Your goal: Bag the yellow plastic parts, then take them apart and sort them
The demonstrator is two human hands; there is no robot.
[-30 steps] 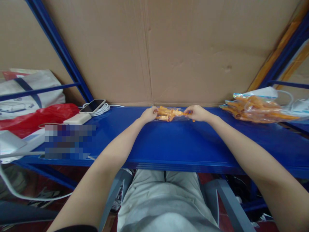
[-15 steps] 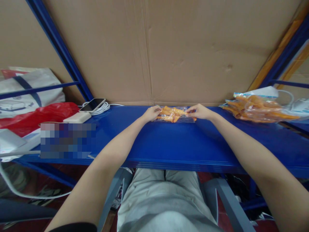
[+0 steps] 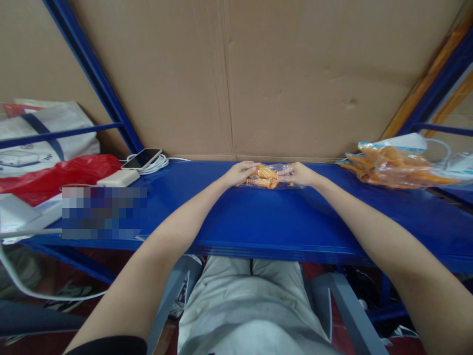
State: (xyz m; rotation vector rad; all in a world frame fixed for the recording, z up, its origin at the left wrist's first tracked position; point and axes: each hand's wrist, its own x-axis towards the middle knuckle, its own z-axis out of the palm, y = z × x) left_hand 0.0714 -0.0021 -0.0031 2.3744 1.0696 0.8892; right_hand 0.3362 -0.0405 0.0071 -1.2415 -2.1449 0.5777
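Observation:
A small clear plastic bag (image 3: 266,183) of orange pieces lies on the blue tabletop (image 3: 266,217), close to the cardboard wall. The exact kind of the orange pieces (image 3: 269,172) cannot be made out. My left hand (image 3: 242,172) grips the bag's left end, with the fingers over its upper side. At the other end my right hand (image 3: 300,174) is closed on the bag. Its fingertips show through shiny plastic, and I cannot tell whether they are inside the bag or behind it.
To the right lies a larger clear bag (image 3: 391,167) of orange pieces. On the left are a phone (image 3: 142,159) on a coiled white cable (image 3: 158,165), a white box-like block (image 3: 118,179), a red plastic bag (image 3: 84,170) and a white tote bag (image 3: 74,130). Blue frame posts (image 3: 92,74) rise at both sides.
My left hand has moved slightly right over the bag, and my right fingers have gone further into or behind the plastic. The bag looks more crumpled and the orange pieces have shifted.

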